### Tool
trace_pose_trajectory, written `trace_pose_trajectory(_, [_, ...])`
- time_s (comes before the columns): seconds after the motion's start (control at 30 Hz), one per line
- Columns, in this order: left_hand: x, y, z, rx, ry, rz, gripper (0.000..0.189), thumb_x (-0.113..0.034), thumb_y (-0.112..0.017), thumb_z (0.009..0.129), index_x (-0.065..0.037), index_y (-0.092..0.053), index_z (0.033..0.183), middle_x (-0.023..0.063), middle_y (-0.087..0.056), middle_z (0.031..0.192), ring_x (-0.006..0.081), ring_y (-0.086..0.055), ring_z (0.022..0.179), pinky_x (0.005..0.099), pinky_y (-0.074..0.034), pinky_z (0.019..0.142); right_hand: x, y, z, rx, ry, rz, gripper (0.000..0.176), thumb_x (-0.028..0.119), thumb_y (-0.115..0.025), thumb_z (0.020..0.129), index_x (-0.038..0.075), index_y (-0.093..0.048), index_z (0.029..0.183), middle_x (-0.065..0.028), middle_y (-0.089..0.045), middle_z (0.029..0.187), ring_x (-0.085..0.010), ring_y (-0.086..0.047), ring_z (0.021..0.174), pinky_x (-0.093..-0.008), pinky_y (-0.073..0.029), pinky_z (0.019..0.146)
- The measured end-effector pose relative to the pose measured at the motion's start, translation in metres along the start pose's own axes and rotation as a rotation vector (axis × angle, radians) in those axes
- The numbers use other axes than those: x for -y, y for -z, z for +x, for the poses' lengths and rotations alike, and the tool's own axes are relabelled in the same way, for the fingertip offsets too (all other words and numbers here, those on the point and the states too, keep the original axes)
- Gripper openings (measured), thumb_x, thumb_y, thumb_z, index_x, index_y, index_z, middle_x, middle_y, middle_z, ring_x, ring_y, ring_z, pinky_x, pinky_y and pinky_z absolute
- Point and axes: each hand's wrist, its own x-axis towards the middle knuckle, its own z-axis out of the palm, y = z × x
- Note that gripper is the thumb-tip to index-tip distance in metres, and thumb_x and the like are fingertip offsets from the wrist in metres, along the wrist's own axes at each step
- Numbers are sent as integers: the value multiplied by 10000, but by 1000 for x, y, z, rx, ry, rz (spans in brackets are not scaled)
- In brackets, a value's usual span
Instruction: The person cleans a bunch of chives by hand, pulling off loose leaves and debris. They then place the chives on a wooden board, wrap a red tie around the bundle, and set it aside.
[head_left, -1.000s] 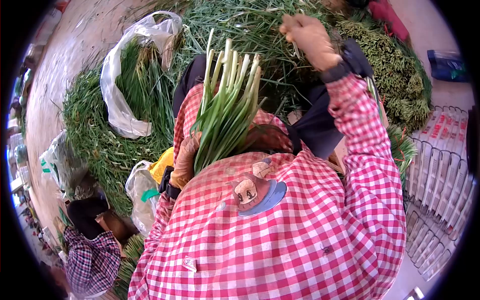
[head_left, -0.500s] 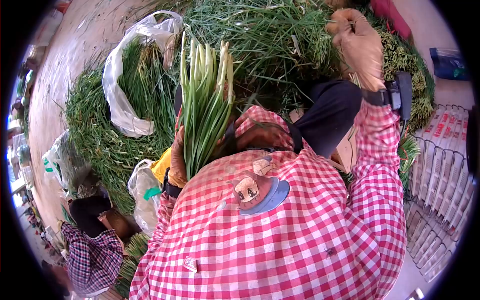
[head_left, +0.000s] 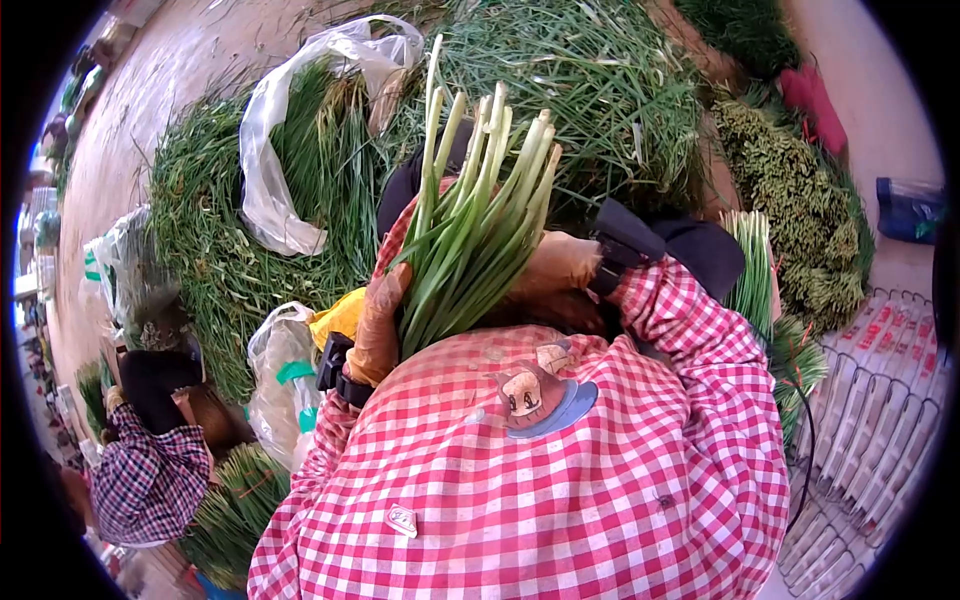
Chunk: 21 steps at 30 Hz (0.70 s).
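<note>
Two hands pictured, one bunch of green stalks held; two black wrist devices worn; three clear plastic bags, one yellow item, one red item, one blue item counted; one co-worker seen.

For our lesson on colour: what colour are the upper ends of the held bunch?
The upper ends are whitish to pale green, shown in the head view.

Left hand: you had it closed, pointing up | left forearm: beside your torso | right forearm: you angled it inward | right hand: before your middle, fingers hidden
</note>
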Motion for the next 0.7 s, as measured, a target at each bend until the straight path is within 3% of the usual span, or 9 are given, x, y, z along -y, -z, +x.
trace_pose_trajectory(0.07, [2, -5, 4, -25, -29, -54, 595, -450, -566, 882, -37, -474, 1300, 99, -601, 1183, 204, -607, 1009, 347, -499, 888, 18, 20, -15, 321, -473, -107, 521, 481, -595, 826, 82, -620, 1160, -157, -639, 1116, -317, -606, 1009, -346, -457, 892])
trace_pose_trajectory(0.1, [1, -7, 4, -12, -33, -92, 613, -439, -568, 879, -34, -446, 1323, 102, -569, 1222, 204, -578, 1053, 345, -472, 918, 41, 41, -17, 312, -488, -125, 489, 495, -566, 845, 61, -669, 1044, -145, -685, 946, -314, -648, 878, -376, -490, 816])
trace_pose_trajectory(0.17, [-2, -11, 3, 42, -28, -176, 673, -403, -579, 871, -25, -366, 1386, 113, -476, 1336, 206, -492, 1182, 339, -391, 1007, 45, 71, -23, 343, -699, -201, 493, 497, -561, 844, 66, -661, 1061, -162, -678, 979, -303, -643, 909, -378, -486, 826])
trace_pose_trajectory(0.27, [4, 6, 11, 39, -103, -63, 732, -378, -591, 859, -1, -312, 1421, 125, -401, 1422, 237, -414, 1289, 350, -311, 1086, 19, 114, -66, -173, -735, -151, 237, 273, -596, 887, 75, -676, 989, -99, -680, 763, -165, -631, 703, -308, -497, 702])
trace_pose_trajectory(0.33, [-1, -6, 7, 43, -153, -30, 681, -407, -578, 869, -4, -372, 1377, 111, -461, 1346, 215, -470, 1194, 339, -362, 1021, 20, 137, -84, -407, -811, -879, 260, 229, -563, 910, 33, -638, 1065, -60, -684, 765, -174, -643, 678, -306, -520, 632])
trace_pose_trajectory(0.4, [5, -2, 6, -4, -177, 55, 609, -470, -548, 889, -20, -489, 1295, 85, -594, 1185, 175, -595, 994, 317, -478, 884, 21, 126, -74, -880, -283, -639, 241, 226, -573, 910, 43, -654, 1045, -56, -674, 745, -157, -628, 595, -291, -509, 535])
trace_pose_trajectory(0.47, [1, -8, -1, -7, -128, 97, 607, -468, -545, 892, -19, -491, 1297, 82, -597, 1180, 176, -593, 1003, 317, -475, 890, 105, 118, -45, -670, -674, 212, 252, 247, -615, 894, 35, -667, 1018, -57, -671, 739, -111, -615, 554, -242, -485, 476])
trace_pose_trajectory(0.5, [1, -10, -2, -13, -122, 16, 480, -346, -568, 910, 18, -545, 1223, 101, -628, 1118, 170, -611, 959, 312, -489, 857, 115, 107, -32, -582, -749, 271, 253, 252, -627, 890, 24, -671, 988, -60, -669, 735, -95, -603, 531, -220, -470, 455])
trace_pose_trajectory(0.7, [5, -11, -10, -53, -141, 157, 476, -356, -578, 909, 0, -543, 1224, 65, -613, 1112, 136, -576, 950, 292, -461, 863, 89, 67, -14, -428, -701, 647, 211, 206, -629, 871, 1, -677, 867, -74, -663, 692, -113, -589, 461, -213, -455, 402])
